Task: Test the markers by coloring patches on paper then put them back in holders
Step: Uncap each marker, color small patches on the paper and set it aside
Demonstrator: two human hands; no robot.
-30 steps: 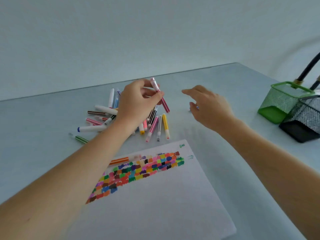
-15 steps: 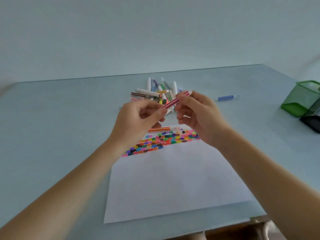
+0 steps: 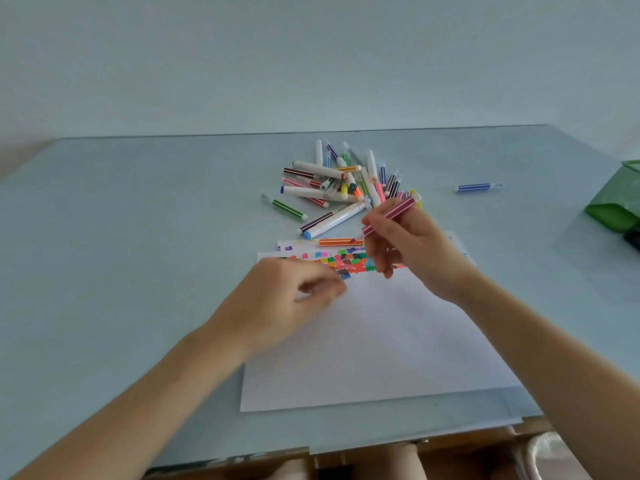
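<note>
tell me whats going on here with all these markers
A person is testing markers on a sheet of paper. The right hand grips a pink striped marker above the rows of coloured patches. The left hand, blurred, hovers over the paper with curled fingers; whether it holds a cap is unclear. A pile of markers lies beyond the paper, a blue marker lies apart, and a green holder sits at the right edge.

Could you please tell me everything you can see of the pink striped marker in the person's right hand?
The pink striped marker is a slim, plastic-looking barrel with pink and white stripes along its length. The right hand pinches it above the coloured patches on the paper, tilted, its upper end pointing up and right toward the marker pile. Its lower tip is hidden, so I cannot tell if it is capped.
</note>
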